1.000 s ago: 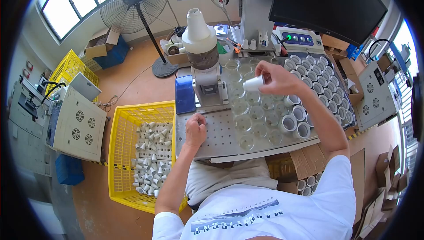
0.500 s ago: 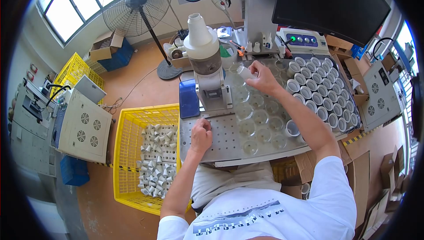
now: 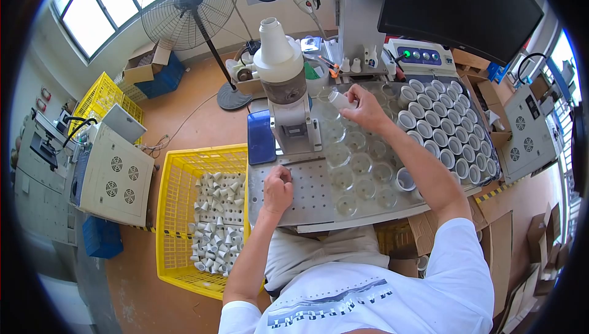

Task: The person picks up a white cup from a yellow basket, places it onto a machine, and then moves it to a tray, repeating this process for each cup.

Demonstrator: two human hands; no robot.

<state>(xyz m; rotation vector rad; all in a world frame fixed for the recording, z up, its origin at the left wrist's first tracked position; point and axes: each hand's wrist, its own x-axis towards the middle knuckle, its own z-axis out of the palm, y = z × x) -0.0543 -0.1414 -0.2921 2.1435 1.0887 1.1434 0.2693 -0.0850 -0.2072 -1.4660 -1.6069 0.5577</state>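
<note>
My right hand [image 3: 368,110] grips a small white cup-shaped piece [image 3: 338,99], tilted on its side above the transparent holder with round sockets [image 3: 345,177]. My left hand [image 3: 278,190] rests on the perforated metal plate [image 3: 307,196] with its fingers curled in, and nothing shows in them. Just beyond that hand stands a machine with a white stepped cone [image 3: 276,51] on top. To the right of my right forearm, many white cups [image 3: 440,108] stand in close rows, mouths up; one cup [image 3: 405,179] sits apart near the forearm.
A yellow basket [image 3: 162,223] with small white pieces stands left of the bench. A blue flat case [image 3: 262,137] lies beside the machine. Behind are a control box with a green light [image 3: 423,55] and a black monitor [image 3: 460,8]. A standing fan [image 3: 191,5] is at the back left.
The view has shifted very slightly. Both hands keep nearly the same places, and the white cup-shaped piece stays in my right hand.
</note>
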